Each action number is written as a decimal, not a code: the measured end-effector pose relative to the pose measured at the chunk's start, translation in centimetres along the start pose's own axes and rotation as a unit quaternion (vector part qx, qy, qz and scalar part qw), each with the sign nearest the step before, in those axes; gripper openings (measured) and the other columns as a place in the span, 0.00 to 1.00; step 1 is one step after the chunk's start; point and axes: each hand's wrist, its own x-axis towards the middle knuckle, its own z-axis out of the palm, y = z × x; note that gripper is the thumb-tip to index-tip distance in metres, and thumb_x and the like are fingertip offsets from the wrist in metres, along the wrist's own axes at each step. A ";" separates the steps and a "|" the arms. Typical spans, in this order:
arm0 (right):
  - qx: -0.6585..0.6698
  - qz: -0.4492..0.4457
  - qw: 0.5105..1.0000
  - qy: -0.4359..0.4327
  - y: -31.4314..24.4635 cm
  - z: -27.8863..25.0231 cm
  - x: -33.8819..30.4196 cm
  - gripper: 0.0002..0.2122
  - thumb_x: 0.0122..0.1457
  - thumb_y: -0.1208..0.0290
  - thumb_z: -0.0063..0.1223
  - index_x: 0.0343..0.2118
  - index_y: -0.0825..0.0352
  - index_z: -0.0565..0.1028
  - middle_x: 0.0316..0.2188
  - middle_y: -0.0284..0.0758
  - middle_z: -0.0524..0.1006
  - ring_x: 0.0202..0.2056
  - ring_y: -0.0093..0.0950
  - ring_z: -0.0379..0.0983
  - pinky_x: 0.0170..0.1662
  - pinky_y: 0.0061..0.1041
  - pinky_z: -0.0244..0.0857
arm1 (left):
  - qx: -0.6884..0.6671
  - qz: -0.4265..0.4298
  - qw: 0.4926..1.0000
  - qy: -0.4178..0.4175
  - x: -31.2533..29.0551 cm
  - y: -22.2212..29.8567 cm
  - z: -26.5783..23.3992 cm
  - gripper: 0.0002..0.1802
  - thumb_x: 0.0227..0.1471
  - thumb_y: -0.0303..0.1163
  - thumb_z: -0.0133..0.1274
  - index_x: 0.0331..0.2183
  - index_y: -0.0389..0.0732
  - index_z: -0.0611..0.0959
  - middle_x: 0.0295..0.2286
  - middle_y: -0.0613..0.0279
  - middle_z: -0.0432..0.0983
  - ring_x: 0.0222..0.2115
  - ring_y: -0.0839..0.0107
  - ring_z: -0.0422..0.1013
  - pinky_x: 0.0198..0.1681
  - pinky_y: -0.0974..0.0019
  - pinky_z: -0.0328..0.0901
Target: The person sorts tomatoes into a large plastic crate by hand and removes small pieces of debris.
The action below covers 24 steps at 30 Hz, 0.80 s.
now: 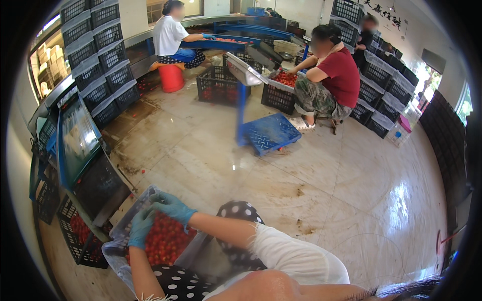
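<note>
A plastic-lined crate (111, 252) stands in front of me, holding many small red fruits (168, 243) that look like cherry tomatoes. Both my hands wear thin blue gloves and meet over its far left part. My left hand (141, 228) has its fingers curled above the fruit, close to the other hand. My right hand (174, 207) reaches across from the right, its fingers bent together near the crate's far edge. Whatever lies between the fingertips is too small or hidden to make out.
A sorting machine (80, 138) stands at left, with a black crate (75, 233) of red fruit beneath it. Ahead is a blue platform scale (271, 133). One person (336, 75) sits by a fruit crate; another (170, 35) sits at a conveyor. Stacked crates (100, 60) line the walls.
</note>
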 end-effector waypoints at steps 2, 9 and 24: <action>0.004 0.010 1.000 0.000 -0.2 0.2 -0.1 0.18 0.55 0.69 0.50 0.47 0.70 0.66 0.41 0.33 0.70 0.41 0.22 0.66 0.45 0.21 0.60 | 0.005 -0.002 1.000 -0.004 -0.1 0.1 0.0 0.14 0.48 0.31 0.51 0.37 0.33 0.78 0.31 0.65 0.74 0.32 0.79 0.66 0.37 0.74 0.61; -0.023 -0.035 0.999 0.015 0.1 0.1 -0.1 0.16 0.54 0.69 0.49 0.44 0.69 0.67 0.39 0.34 0.70 0.40 0.23 0.65 0.44 0.21 0.61 | -0.003 0.003 1.000 -0.017 0.1 -0.1 0.0 0.13 0.49 0.30 0.51 0.38 0.35 0.78 0.31 0.65 0.75 0.30 0.80 0.67 0.34 0.75 0.62; -0.022 -0.052 0.998 0.014 0.3 0.4 0.1 0.14 0.53 0.71 0.47 0.43 0.69 0.68 0.37 0.35 0.70 0.38 0.23 0.66 0.43 0.22 0.61 | -0.016 -0.010 0.999 -0.027 0.0 -0.1 -0.2 0.13 0.50 0.31 0.50 0.38 0.35 0.77 0.30 0.68 0.74 0.29 0.82 0.65 0.32 0.76 0.61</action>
